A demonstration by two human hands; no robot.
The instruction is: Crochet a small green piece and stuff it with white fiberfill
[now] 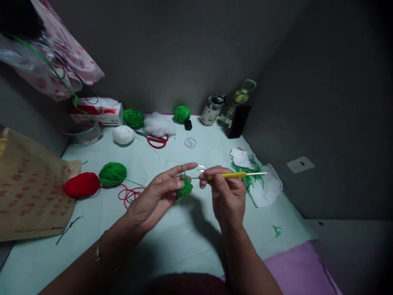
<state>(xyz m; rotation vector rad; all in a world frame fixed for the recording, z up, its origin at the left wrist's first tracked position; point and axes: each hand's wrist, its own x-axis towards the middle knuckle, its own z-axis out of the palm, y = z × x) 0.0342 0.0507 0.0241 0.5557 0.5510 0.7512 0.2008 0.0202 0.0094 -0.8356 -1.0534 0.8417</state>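
Note:
Over the middle of the table, my left hand (159, 190) pinches a small green crochet piece (185, 187) between thumb and fingers. Its index finger is stretched out, with green yarn running over it. A crochet hook (229, 175) with a yellow handle lies in the closed fingers of my right hand (229, 192). The hook's thin metal shaft reaches left to the green piece; whether its tip is inside a stitch is too small to tell. Green yarn trails left toward a green yarn ball (112, 174). Behind my right fingertips show the tips of a small metal tool (202, 168).
Red yarn (82, 185) and a paper bag (33, 188) are at left. Along the back stand white yarn (123, 135), red-handled scissors (157, 141), stuffing (159, 124), a pen cup (211, 111), a bottle (241, 96) and a phone (238, 121). Green yarn scraps (254, 174) lie at right.

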